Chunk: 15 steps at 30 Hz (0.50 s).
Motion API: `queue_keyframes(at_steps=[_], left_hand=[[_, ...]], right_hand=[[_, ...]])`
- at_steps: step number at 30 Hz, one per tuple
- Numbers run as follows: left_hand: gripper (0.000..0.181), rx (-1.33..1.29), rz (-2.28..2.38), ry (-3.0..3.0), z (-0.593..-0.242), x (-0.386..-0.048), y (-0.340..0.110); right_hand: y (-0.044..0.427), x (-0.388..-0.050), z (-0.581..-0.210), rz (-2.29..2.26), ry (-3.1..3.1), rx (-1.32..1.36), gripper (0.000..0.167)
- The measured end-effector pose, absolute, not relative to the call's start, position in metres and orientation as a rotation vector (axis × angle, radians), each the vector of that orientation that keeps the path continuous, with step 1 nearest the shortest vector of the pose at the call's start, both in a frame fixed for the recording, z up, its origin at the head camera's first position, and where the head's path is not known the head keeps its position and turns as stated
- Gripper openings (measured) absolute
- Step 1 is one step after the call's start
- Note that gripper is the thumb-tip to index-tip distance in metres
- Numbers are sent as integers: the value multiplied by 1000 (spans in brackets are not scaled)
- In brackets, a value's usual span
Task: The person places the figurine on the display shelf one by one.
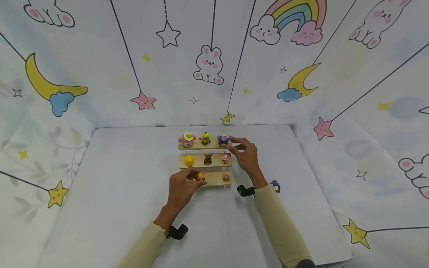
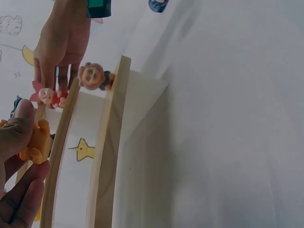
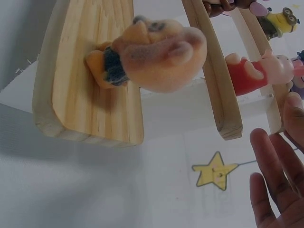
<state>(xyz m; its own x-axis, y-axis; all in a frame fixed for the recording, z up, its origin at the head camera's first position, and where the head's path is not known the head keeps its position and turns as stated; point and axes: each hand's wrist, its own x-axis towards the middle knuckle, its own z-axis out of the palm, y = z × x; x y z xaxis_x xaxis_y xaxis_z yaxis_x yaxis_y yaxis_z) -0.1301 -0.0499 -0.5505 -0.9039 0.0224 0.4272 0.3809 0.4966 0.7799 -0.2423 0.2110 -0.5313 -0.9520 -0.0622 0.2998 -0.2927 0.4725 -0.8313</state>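
Note:
My left hand (image 1: 181, 188) pinches a small yellow-orange bear figurine (image 1: 200, 176) with red on it, at the left part of the lowest wooden plank (image 1: 214, 179). In the left wrist view the bear (image 2: 39, 145) sits between thumb and fingers. My right hand (image 1: 247, 156) is at the right end of the top plank (image 1: 197, 147), its thumb and index finger by a purple figurine (image 1: 223, 140). Whether they grip the figurine or the plank end is hidden. A tan-headed figurine (image 3: 161, 54) in dark blue stands at the lowest plank's right end.
The middle plank (image 1: 197, 165) bears a yellow-hatted figurine (image 1: 189, 160), a brown one (image 1: 207, 159) and a pink one (image 1: 224, 158) in red. On top stand a pink figurine (image 1: 187, 139) and a yellow-green one (image 1: 205, 138). A blue-and-white object (image 1: 276, 185) lies beside the right sleeve.

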Motion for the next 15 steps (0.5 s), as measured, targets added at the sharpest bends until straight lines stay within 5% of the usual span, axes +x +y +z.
queue_keyframes(at_steps=[15], left_hand=[[40, -333, -1256, -2380, -572, -137, -22]], right_hand=[[211, -243, -532, 1541, -2447, 313, 41]])
